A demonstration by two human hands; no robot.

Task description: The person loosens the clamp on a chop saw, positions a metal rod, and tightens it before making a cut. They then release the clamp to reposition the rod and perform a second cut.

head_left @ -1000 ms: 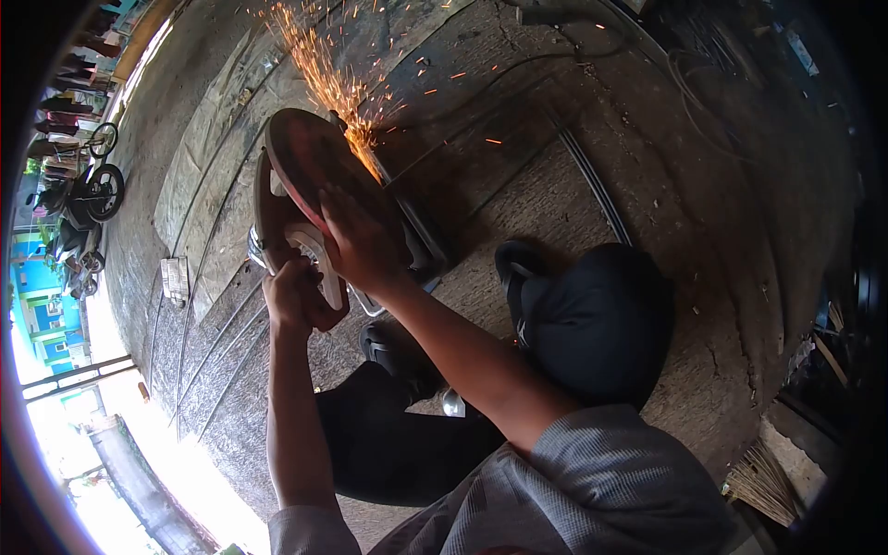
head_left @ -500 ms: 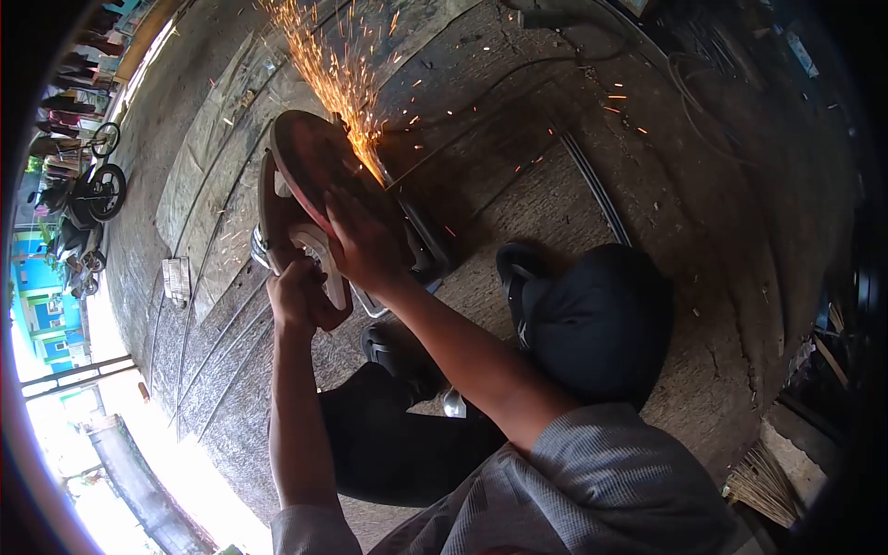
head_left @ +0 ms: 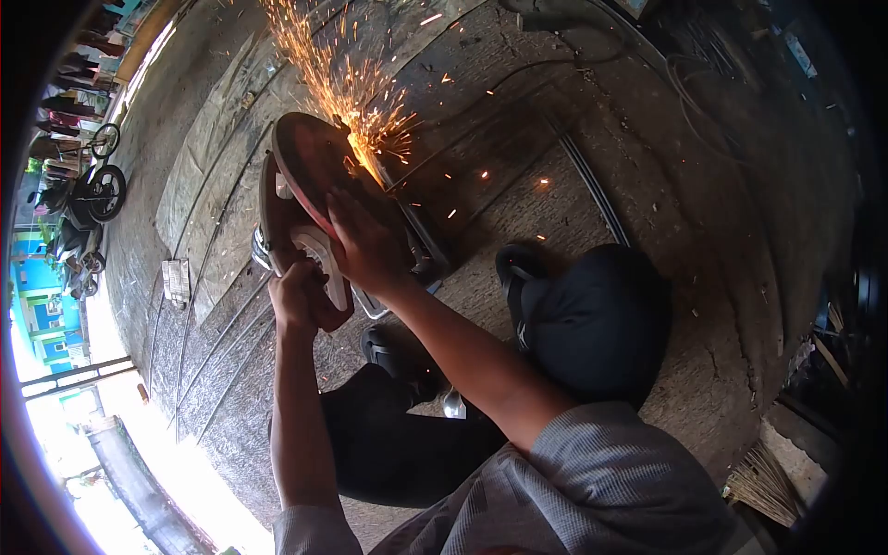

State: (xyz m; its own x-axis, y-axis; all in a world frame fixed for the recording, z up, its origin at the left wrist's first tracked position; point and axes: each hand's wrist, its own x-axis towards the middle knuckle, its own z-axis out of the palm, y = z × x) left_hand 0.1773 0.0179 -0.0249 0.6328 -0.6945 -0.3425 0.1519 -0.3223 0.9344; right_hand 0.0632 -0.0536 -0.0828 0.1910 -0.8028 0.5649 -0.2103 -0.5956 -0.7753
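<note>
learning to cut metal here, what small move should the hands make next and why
I'd probably ease the chop saw handle slightly lower with the left hand, leaving the right hand flat on the blade guard. Sparks are streaming out just past the guard, which suggests the disc is biting and the cut isn't finished.

Your disc-shaped guard (head_left: 319, 166) looks like worn metal, its reddish coating scuffed and matt. The rods (head_left: 594, 190) are dark metal with a thin sheen — smooth beside the rough, gritty concrete floor (head_left: 721, 268). Your grey sleeve (head_left: 610, 453) is ribbed, matt cloth; your trousers (head_left: 597, 324) are plain dark cloth — also matt, softly creased.
</note>
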